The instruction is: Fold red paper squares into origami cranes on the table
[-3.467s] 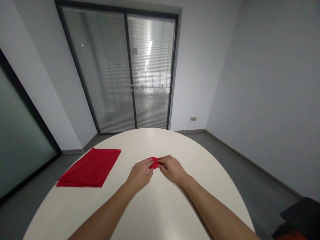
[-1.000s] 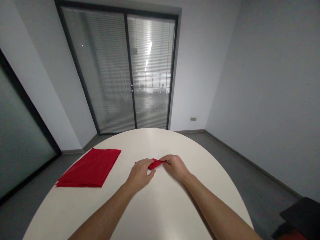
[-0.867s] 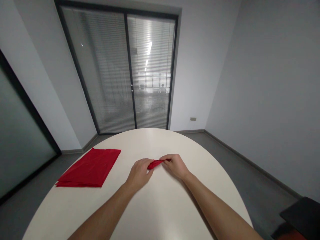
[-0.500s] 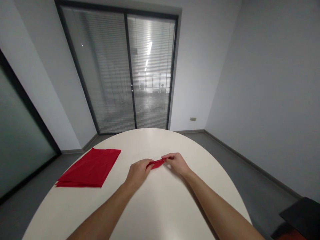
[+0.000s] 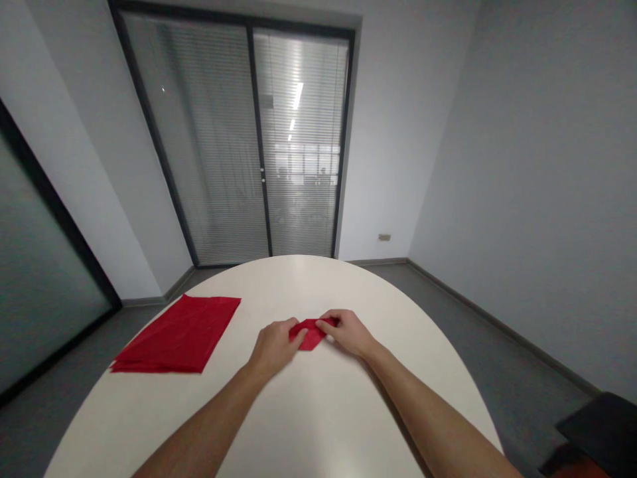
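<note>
A small folded piece of red paper (image 5: 312, 335) is between my hands near the middle of the table. My left hand (image 5: 275, 345) pinches its left end, thumb on the near face. On its right end, my right hand (image 5: 346, 330) closes with thumb and fingers. The paper's broad face tilts toward me, and its two ends are hidden under my fingers. Off to the left lies a stack of larger red sheets (image 5: 182, 335), flat, with slightly uneven layers at the near left corner.
The round white table (image 5: 308, 425) carries everything. Beyond it stand a glass door with blinds (image 5: 303, 199) and white walls. A dark chair-like object (image 5: 600, 425) is at the lower right, beside the table.
The red paper has turned from nearly edge-on to showing its broad face. My right thumb now lies over its near side. The stack has stayed put.
</note>
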`<state>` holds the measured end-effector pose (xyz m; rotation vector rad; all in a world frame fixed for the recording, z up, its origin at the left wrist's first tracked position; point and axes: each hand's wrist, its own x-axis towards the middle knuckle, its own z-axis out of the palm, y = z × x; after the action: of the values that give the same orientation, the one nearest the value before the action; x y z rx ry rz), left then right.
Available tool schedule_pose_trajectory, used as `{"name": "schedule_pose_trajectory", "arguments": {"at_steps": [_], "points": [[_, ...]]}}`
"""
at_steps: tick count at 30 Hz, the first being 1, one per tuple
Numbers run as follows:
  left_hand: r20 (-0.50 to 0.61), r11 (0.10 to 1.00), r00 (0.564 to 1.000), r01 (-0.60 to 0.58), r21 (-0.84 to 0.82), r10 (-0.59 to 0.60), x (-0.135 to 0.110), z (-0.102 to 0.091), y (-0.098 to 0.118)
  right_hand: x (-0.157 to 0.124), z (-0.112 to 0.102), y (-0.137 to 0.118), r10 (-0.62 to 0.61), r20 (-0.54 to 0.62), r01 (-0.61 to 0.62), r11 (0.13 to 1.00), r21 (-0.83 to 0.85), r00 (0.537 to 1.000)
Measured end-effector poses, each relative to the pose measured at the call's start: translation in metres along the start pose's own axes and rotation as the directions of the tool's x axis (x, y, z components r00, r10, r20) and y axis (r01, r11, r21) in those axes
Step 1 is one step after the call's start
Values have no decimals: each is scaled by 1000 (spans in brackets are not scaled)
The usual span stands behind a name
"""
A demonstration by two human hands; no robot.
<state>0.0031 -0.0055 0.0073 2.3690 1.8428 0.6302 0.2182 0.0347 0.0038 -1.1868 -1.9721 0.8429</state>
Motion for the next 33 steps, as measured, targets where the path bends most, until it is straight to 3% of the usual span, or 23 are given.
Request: {"name": "schedule_pose_trajectory", "arguments": {"at_steps": [11, 13, 17, 22, 25, 28, 33], "points": [[-54, 998, 997, 57, 15, -56, 2, 2, 0, -1, -1, -5, -12, 9, 14, 940, -341, 1000], [-111, 1000, 994, 18, 1, -18, 2, 4, -2, -2, 0, -6, -23, -2, 20, 918, -396, 1000], [-199, 985, 967, -170, -35, 160, 2, 5, -2, -3, 2, -8, -30, -35, 9, 867, -498, 999], [-93, 941, 951, -307, -145, 296, 0, 11, -2, -3, 2, -7, 0, -91, -51, 830, -556, 996], [3, 930, 947, -313, -192, 320, 0, 16, -4, -3, 1, -8, 12, -87, -59, 825, -562, 996], [22, 931, 947, -310, -191, 320, 0, 18, -6, -4, 0, -12, 8, -95, -63, 808, -585, 995], [46, 933, 941, -324, -155, 334, 1, 15, -3, -7, 3, -17, -166, -26, 121, 809, -575, 986]]}}
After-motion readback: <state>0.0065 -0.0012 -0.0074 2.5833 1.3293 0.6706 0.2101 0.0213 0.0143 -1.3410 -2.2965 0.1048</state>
